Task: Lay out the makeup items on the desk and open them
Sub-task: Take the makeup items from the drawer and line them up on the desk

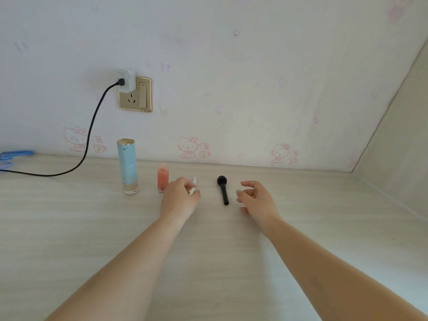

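Pale wood desk [69,228] met cartoon-papered wall; a tall blue bottle [127,166] and pink tube [163,178] stood upright near it. Left hand [179,198] pinched a small white piece [194,181]. Right hand [256,200] hovered loosely curled, empty, beside a black brush [222,189]

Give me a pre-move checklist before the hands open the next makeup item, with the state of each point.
1. Blue bottle upright on the desk, cap on: ok.
2. Pink bottle upright beside it: ok; open or closed: cannot tell.
3. Black brush lying flat between the hands, touched by neither: ok.
4. Left hand free for a new item: not ok, it pinches a small white piece.
5. Right hand free: cannot tell, its fingers curl around something pale, barely visible.
6. Black cable away from the makeup: ok, it runs left of the blue bottle.
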`<state>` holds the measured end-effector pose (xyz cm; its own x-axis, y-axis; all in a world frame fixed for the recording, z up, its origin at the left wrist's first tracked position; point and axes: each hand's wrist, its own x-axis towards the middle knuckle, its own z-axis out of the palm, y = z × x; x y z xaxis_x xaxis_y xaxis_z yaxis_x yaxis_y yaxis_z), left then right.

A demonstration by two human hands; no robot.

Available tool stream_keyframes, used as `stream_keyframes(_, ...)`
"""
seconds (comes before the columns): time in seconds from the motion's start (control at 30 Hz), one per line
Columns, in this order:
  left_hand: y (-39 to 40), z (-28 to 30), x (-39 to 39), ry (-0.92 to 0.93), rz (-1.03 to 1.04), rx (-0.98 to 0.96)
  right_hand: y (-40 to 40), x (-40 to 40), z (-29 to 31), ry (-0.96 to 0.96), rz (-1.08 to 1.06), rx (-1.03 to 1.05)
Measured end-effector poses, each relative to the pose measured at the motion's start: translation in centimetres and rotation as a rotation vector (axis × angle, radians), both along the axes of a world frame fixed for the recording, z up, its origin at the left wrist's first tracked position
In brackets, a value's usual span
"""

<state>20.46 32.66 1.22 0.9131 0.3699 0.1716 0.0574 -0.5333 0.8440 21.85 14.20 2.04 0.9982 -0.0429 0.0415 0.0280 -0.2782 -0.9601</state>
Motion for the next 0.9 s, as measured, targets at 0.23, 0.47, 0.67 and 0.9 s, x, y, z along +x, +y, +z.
stream_keyframes(0.23,-5.7,4.4,-4.1,-0.192,-0.289,-0.036,-7.7,-6.2,2.8,-0.053,0.027,0.332)
stream_keyframes(0.47,-15.8,7.5,-9.9,-0.229,-0.635,-0.208,-16.1,-13.0,5.0,-0.059,-0.021,0.380)
stream_keyframes(0.67,-25.5,6.7,-15.6,-0.165,-0.965,-0.210,-25.3,-19.7,4.6,-0.047,-0.104,0.314)
stream_keyframes(0.9,-32.3,2.1,-19.5,0.132,-1.166,-0.277,-33.6,-26.1,1.8,0.103,-0.175,0.202)
